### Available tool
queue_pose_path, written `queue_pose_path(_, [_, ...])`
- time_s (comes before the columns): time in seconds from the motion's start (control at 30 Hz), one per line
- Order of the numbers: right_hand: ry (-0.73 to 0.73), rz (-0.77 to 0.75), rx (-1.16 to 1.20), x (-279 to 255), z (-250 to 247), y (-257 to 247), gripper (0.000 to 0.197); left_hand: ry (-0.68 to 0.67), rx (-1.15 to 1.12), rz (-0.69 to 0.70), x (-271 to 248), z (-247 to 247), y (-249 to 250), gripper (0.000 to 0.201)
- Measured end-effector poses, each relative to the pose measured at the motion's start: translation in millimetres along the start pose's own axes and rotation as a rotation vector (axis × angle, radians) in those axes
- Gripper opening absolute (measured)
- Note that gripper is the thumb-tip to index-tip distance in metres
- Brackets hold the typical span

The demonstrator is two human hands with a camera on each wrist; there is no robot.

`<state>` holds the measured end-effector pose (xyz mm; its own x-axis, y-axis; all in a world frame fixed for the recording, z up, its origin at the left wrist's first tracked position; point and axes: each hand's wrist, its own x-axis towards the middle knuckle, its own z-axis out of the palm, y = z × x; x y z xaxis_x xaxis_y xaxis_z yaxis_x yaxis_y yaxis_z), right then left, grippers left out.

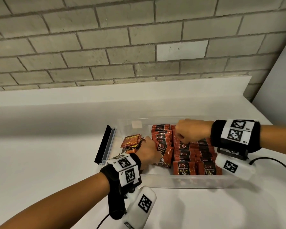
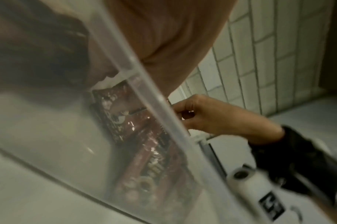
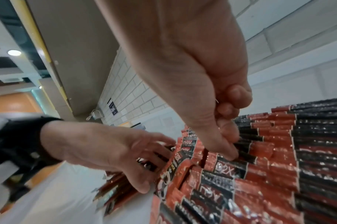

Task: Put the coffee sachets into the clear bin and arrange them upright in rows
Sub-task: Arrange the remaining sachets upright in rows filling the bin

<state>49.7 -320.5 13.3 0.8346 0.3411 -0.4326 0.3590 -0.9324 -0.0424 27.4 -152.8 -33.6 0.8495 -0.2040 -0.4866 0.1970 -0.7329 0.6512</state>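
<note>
A clear bin (image 1: 196, 180) stands on the white counter and holds red-and-black coffee sachets (image 1: 185, 168) upright in rows. My right hand (image 1: 188, 131) is curled over the middle row, where thumb and fingers (image 3: 227, 153) pinch the sachet tops. My left hand (image 1: 149, 151) is inside the bin's left part, its straight fingers (image 3: 160, 145) pressing against the leaning left row (image 1: 163, 152). Several loose sachets (image 1: 132, 141) lie jumbled behind that hand. Through the bin wall (image 2: 144, 84), the left wrist view shows blurred sachets (image 2: 144, 151) and my right hand (image 2: 211, 116).
A black-and-clear strip (image 1: 106, 144) leans against the bin's left side. A grey brick wall (image 1: 106, 47) rises behind the counter's raised back edge. A white panel (image 1: 281, 88) closes off the right. Cables (image 1: 271, 161) trail from both wrist devices.
</note>
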Motion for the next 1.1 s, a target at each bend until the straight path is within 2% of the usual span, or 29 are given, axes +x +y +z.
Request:
queue_pose_path(0.1, [0.014,-0.032,0.009,-0.6,-0.6,-2.3,0.029,-0.005,0.298,0.057,-0.4,2.7,1.6,0.122])
queue_pose_path(0.17, [0.021,-0.045,0.038,-2.7,-8.2,-1.5,0.02,-0.05,0.415,0.032,0.0,4.5,4.8,0.135])
queue_pose_path(0.23, [0.0,-0.073,0.075,-4.4,-16.2,-1.3,0.005,-0.052,0.465,-0.009,3.8,4.5,6.0,0.135])
queue_pose_path(0.33, [-0.075,-0.111,0.109,-5.2,-24.4,-3.2,0.011,0.045,0.393,-0.001,11.2,4.3,6.9,0.131])
queue_pose_path(0.47, [0.07,-0.045,0.132,3.0,-32.9,-3.5,0.012,0.136,0.332,0.056,16.0,6.1,6.1,0.132])
queue_pose_path(0.53, [0.105,-0.013,0.11,6.9,-31.7,-5.2,0.02,0.165,0.332,0.07,16.7,7.0,5.7,0.12])
queue_pose_path(0.6, [0.026,-0.018,0.1,9.1,-26.9,-9.0,0.034,0.201,0.343,0.078,17.9,7.4,5.0,0.105])
queue_pose_path(0.7, [-0.047,-0.058,0.051,9.2,-20.3,-19.4,0.042,0.242,0.391,0.07,20.9,8.4,4.8,0.097])
queue_pose_path(0.87, [-0.035,-0.02,-0.053,12.8,-12.3,-26.1,0.046,0.233,0.335,0.018,22.2,14.5,7.0,0.093])
queue_pose_path(0.97, [0.014,0.027,-0.101,11.8,-11.7,-29.1,0.045,0.194,0.335,0.009,21.4,15.7,6.3,0.1])
queue_pose_path(1.1, [0.002,0.005,-0.071,14.2,-11.8,-32.5,0.045,0.192,0.351,-0.005,19.4,15.9,6.2,0.106])
